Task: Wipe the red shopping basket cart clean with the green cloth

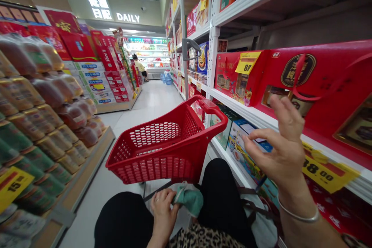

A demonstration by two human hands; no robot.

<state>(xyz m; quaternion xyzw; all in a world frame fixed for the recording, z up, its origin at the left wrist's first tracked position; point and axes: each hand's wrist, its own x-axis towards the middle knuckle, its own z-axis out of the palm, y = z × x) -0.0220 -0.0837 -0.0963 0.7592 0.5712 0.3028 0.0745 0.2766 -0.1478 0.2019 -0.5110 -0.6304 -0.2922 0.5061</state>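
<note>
In the head view my left hand (165, 208) rests low between my knees, its fingers closed on a bunched green cloth (190, 199) with a pale edge. My right hand (280, 143) is raised beside the shelf at the right. Its thumb and index fingertips come together in a ring, the other fingers stand up, and nothing shows in the pinch. Behind that hand is a large red gift box (322, 73) with a ribbon handle. A red shopping cart (162, 155) stands just ahead of my knees, its basket holding nothing visible.
White shelving (214, 27) with boxed goods runs along the right, with a yellow price tag (327, 168) on its edge. Stacked packs of cans and bottles (43, 131) stand on a low platform at left. Down the aisle (151, 95), a person (139, 66) is near the fridges.
</note>
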